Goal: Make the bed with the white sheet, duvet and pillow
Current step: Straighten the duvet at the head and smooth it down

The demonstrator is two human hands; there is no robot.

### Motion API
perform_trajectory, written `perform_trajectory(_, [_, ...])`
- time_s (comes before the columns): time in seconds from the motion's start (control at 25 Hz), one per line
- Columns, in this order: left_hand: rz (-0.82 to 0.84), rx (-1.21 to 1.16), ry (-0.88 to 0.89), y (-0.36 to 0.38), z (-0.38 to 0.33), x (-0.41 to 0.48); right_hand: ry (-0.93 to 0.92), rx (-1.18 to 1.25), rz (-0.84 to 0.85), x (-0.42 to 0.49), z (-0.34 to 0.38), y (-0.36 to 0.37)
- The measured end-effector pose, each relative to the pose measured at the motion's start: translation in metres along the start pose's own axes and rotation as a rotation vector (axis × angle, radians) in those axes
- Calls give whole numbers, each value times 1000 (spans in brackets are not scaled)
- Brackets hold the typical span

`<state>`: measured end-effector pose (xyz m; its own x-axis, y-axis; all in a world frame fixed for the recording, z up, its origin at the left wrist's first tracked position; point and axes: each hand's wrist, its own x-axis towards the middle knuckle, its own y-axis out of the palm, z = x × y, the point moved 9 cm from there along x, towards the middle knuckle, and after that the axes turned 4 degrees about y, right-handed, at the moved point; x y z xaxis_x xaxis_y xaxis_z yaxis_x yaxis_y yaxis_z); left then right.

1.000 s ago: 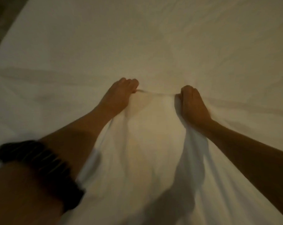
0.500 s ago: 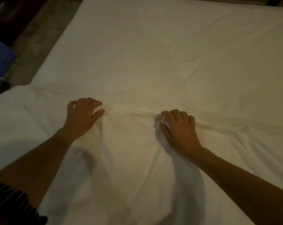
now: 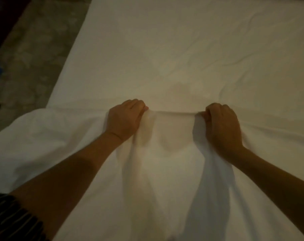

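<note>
Both grips hold cloth: the left hand (image 3: pixel 125 120) and the right hand (image 3: pixel 223 126), level with each other, each bunch the top edge of the duvet (image 3: pixel 172 167). That edge runs crosswise, and the uncovered sheet (image 3: pixel 165 49) lies ahead of both hands.

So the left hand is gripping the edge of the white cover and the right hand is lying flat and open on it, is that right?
Not quite. In the head view the right hand is curled round the edge of the white cover too, gripping it as the left hand does.
</note>
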<state>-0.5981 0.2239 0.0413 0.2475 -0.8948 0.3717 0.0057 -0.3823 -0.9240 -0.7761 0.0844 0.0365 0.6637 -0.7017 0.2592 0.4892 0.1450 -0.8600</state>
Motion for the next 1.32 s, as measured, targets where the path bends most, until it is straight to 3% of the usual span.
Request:
perform_trajectory(0.16, [155,-44,85,36,-7,2,-93,-181,80,-3,-4,28])
perform_trajectory(0.28, [340,36,-75,50,37,-22,-124,-311,183,-9,-18,61])
perform_trajectory(0.44, [303,113,-188,-1,118,-99,-38,-321,122,-21,-12,54])
perform_trajectory(0.56, [395,109,-264,-11,161,-129,-69,-208,71,-24,37,55])
perform_trajectory(0.68, [453,89,-400,-13,198,-145,-116,-59,230,-20,112,89])
perform_trajectory(0.8, [502,36,-503,-8,231,-163,-163,-98,370,-13,181,136])
perform_trajectory(1.04, [281,57,-268,-11,258,-154,48,-301,310,-1,212,185])
perform_trajectory(1.24, [13,-131,31,-57,260,-136,-118,-151,-164,8,246,109])
perform_trajectory(1.32, [-31,-111,132,-64,264,-119,-142,-181,-176,22,244,110])
